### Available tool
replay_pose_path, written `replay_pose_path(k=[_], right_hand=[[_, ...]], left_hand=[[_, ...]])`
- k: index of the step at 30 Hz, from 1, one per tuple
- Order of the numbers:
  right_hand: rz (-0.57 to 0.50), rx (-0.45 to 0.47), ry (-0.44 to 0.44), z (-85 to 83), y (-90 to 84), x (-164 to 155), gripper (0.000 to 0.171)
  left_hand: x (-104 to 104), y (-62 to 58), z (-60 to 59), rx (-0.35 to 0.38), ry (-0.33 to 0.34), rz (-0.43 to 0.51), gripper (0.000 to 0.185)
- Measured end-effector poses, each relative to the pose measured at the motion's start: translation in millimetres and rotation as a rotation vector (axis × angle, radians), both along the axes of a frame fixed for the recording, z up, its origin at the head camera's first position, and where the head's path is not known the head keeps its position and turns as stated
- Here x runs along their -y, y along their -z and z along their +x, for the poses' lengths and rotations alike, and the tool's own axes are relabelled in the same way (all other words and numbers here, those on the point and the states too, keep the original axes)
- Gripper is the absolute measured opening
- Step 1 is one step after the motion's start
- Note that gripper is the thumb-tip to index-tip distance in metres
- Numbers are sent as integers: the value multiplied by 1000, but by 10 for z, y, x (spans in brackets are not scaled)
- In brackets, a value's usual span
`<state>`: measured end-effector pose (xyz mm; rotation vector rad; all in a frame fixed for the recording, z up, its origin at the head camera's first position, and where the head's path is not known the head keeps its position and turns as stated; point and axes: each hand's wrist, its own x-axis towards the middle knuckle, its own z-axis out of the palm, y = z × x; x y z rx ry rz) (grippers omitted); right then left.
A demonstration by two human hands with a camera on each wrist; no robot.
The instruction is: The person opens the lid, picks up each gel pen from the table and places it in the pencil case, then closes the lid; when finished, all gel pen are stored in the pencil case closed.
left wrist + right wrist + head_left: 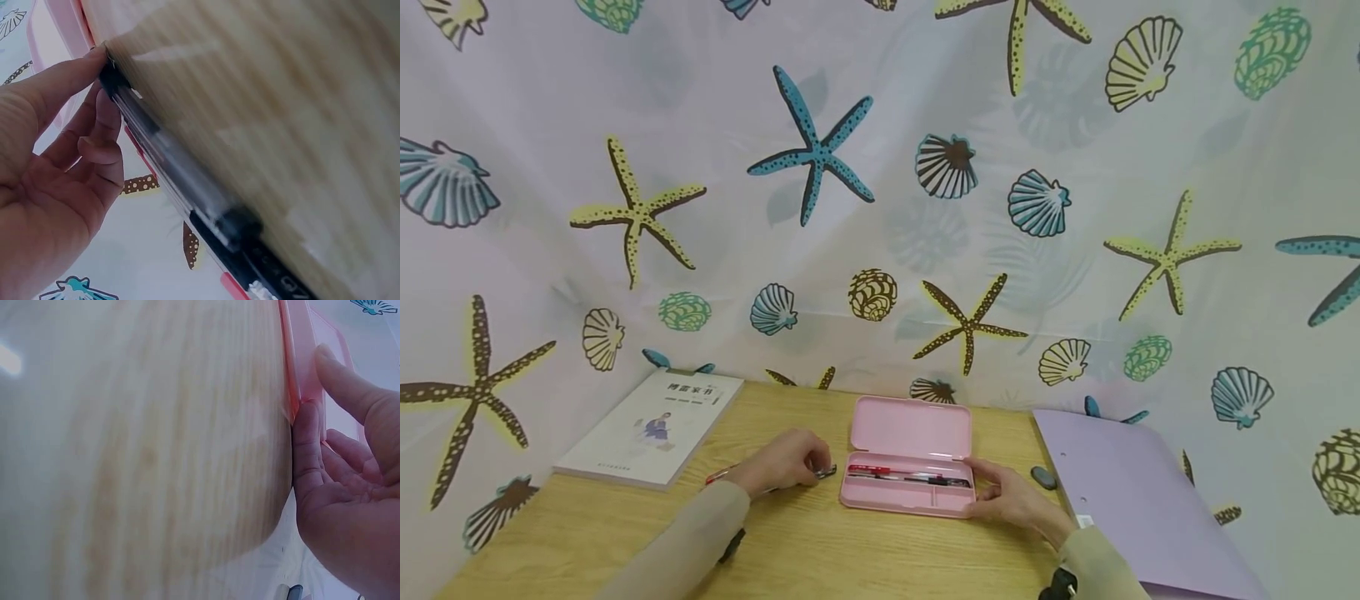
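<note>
Pinching the black end of a clear-barrelled pen [178, 165], the left hand [782, 463] sits at lower centre of the frame. The right hand [1011, 496], just right of centre, holds the right end of an open pink pencil case [912, 427], where red [870, 471] and black [950, 482] pens lie. Farther out on the table [805, 542], a white book [700, 421] rests lower left, a purple folder [1131, 492] lower right, before a starfish-patterned curtain [865, 233].
</note>
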<state>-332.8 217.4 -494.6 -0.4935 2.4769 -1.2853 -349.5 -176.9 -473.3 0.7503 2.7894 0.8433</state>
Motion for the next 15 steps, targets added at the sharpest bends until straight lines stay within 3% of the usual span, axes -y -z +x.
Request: replay_pose_path(k=[7, 15], right_hand=[[-5, 12, 5, -3, 33, -21, 85], [-13, 27, 10, 1, 8, -20, 85]], left_hand=[[-46, 19, 0, -75, -13, -79, 18], [-85, 36, -22, -98, 14, -122, 19]])
